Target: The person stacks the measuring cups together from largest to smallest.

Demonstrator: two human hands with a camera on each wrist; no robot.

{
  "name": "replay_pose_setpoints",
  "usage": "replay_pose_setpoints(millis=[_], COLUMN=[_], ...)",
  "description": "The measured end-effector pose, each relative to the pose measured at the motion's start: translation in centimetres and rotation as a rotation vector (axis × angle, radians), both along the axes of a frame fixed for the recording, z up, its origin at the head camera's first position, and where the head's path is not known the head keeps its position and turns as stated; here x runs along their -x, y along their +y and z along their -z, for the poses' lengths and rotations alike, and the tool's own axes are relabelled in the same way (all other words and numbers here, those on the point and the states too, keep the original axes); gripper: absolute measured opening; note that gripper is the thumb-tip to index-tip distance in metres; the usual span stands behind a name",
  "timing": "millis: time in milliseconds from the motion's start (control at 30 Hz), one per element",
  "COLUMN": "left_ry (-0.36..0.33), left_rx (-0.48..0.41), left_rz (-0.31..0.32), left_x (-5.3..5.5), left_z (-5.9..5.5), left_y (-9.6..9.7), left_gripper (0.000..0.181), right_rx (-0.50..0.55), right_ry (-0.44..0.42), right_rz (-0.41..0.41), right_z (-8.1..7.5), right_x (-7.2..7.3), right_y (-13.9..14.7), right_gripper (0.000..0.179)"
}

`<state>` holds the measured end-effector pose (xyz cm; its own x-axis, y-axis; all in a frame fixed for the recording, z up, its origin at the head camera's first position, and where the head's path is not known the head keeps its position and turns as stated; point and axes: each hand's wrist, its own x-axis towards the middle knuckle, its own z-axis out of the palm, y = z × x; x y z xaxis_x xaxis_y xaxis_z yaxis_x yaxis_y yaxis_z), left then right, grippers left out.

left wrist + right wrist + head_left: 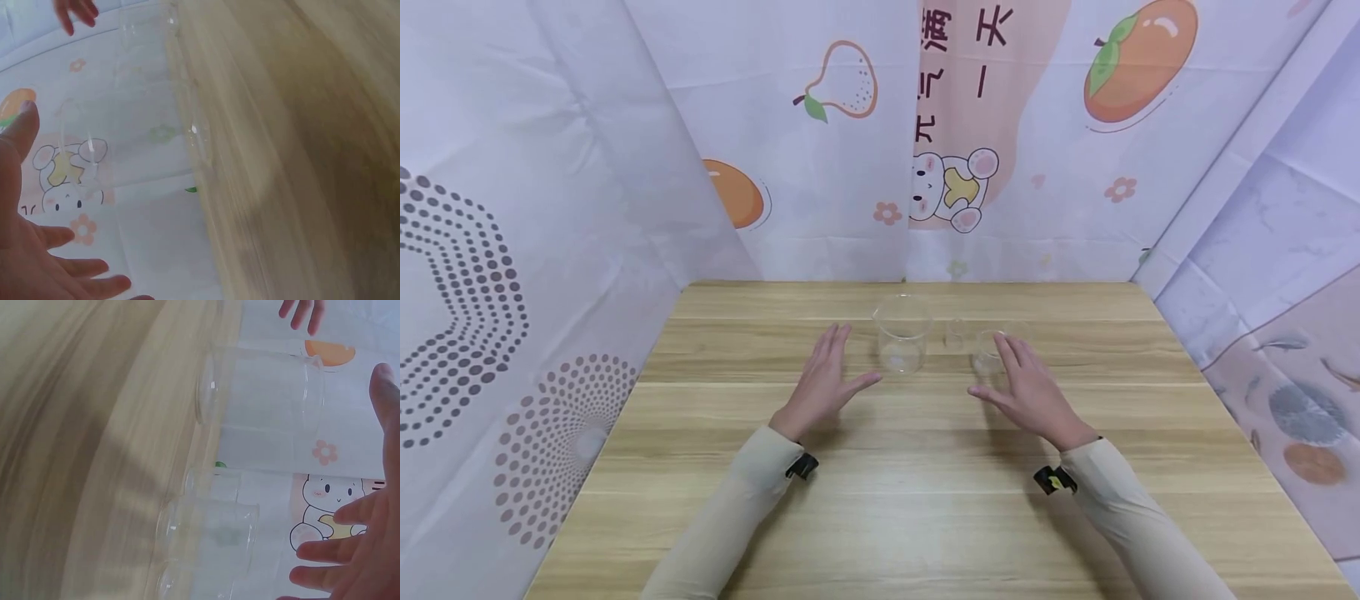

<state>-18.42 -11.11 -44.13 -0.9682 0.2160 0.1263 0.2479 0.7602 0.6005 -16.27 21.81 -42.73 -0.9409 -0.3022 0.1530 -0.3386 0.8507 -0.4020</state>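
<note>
A large clear beaker (902,337) with a flared rim stands upright on the table. My left hand (823,379) hovers to its left, thumb spread and fingers extended, apart from it. To the right stand a tiny clear vessel (954,335) and a smaller beaker (988,357); another clear vessel (1019,330) is partly hidden behind my right hand (1030,393). That hand is spread in front of the smaller beaker and holds nothing. In the right wrist view, the large beaker (262,390) and the smaller beaker (209,531) are apart from the fingers.
The wood-grain table (917,508) ends at a printed curtain (820,208) at the back. More curtain hangs at the left (550,250) and right sides. Each wrist wears a small black device, such as the left one (802,466).
</note>
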Motion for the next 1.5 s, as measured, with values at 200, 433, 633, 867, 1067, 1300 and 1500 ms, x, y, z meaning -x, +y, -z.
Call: replay_pose_setpoints(millis=[200,433,633,867,1067,1300,1500], left_ry=[-0.008,-0.027,-0.030,-0.051,-0.043,-0.030,-0.045], left_rx=[-0.024,-0.067,-0.098,-0.121,-0.150,-0.150,-0.167], left_rz=[0.032,0.055,0.040,0.045,0.049,0.057,0.054], left_x=[0.5,0.8,1.3,1.7,2.0,2.3,2.6], left_z=[0.2,0.0,0.0,0.0,0.0,0.3,0.5], left_y=[0.0,0.2,0.4,0.5,0.7,0.9,1.0], left_gripper=[0.099,0.098,0.098,0.100,0.099,0.098,0.097], right_rx=[0.072,0.113,0.134,0.159,0.173,0.206,0.242], right_ry=[-0.055,-0.069,-0.075,-0.062,-0.055,-0.066,-0.079], right_rz=[-0.018,-0.028,-0.039,-0.055,-0.065,-0.070,-0.095], right_z=[-0.2,-0.5,-0.9,-0.9,-1.0,-1.1,-0.9], right_x=[0.4,1.1,1.7,2.2,2.7,3.4,4.0], right_y=[-0.4,-1.0,-1.6,-2.0,-2.6,-3.0,-3.4], right_gripper=[0.093,0.094,0.095,0.093,0.091,0.091,0.092])
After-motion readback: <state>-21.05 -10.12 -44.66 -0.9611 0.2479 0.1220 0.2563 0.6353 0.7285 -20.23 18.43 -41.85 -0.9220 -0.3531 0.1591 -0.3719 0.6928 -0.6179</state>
